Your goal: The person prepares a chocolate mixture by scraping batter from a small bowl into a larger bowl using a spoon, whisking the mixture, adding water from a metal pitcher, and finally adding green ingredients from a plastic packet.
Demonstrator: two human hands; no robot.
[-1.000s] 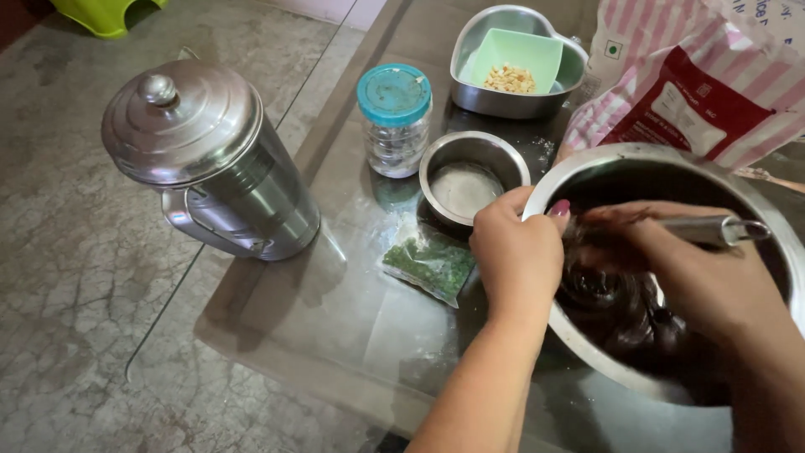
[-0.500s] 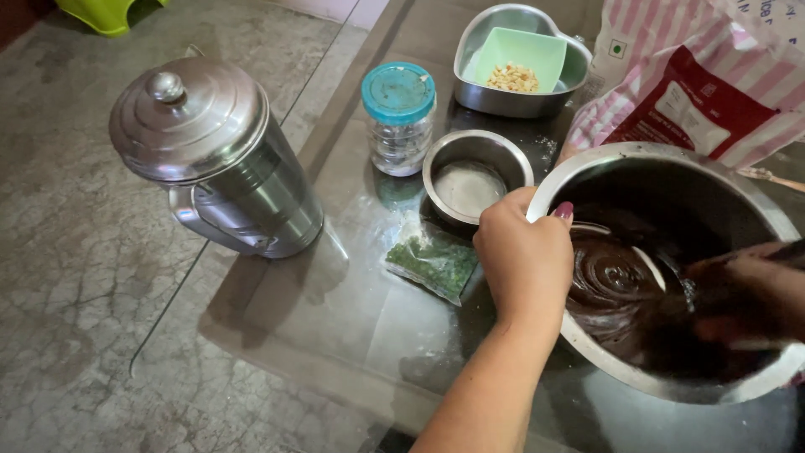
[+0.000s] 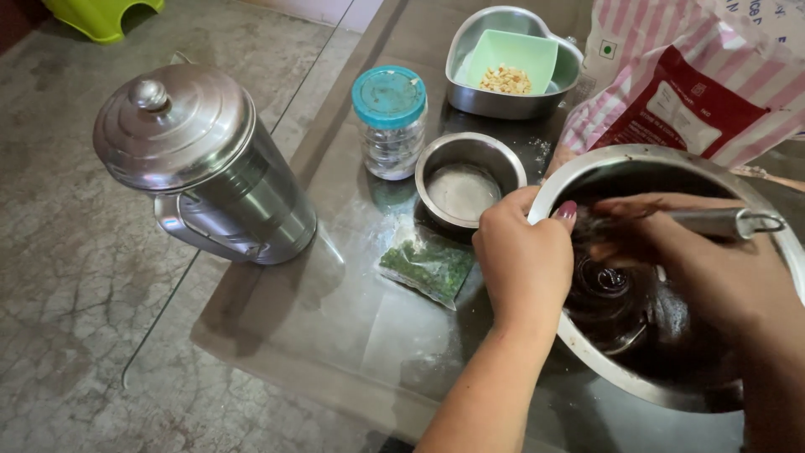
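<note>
At the right end of the glass tabletop [image 3: 335,335] sits a large steel mixing bowl [image 3: 587,172], holding a dark, glossy brown batter [image 3: 625,310]. Left hand [image 3: 524,260]: curled over the bowl's near-left rim, fingers bent and closed on the edge, thumb with a painted nail lying on the rim's inner side. Right hand [image 3: 679,243]: inside the bowl above the batter, fingers wrapped shut around the steel handle of a whisk [image 3: 725,222]; the handle's hanging loop sticks out to the right of the fist. The whisk's working end is hidden by the hand and the batter; cannot tell its shape.

Just left of the bowl, touching or nearly so: a small round steel dish [image 3: 465,180] with a pale bottom. In front of that dish, a small clear pouch of green herbs [image 3: 428,264] lies flat on the glass. Behind the dish, a clear jar with a teal lid [image 3: 388,122], upright. Farther back, a heart-shaped steel tin [image 3: 470,80] with a light green square dish [image 3: 511,54] set in it, holding pale chopped bits. At far left of the table, a lidded steel jug [image 3: 201,168], handle toward the viewer. Behind the mixing bowl, a pink-and-white striped bag [image 3: 654,75] with a red panel. Floor [image 3: 75,277]: grey, cracked stone.
</note>
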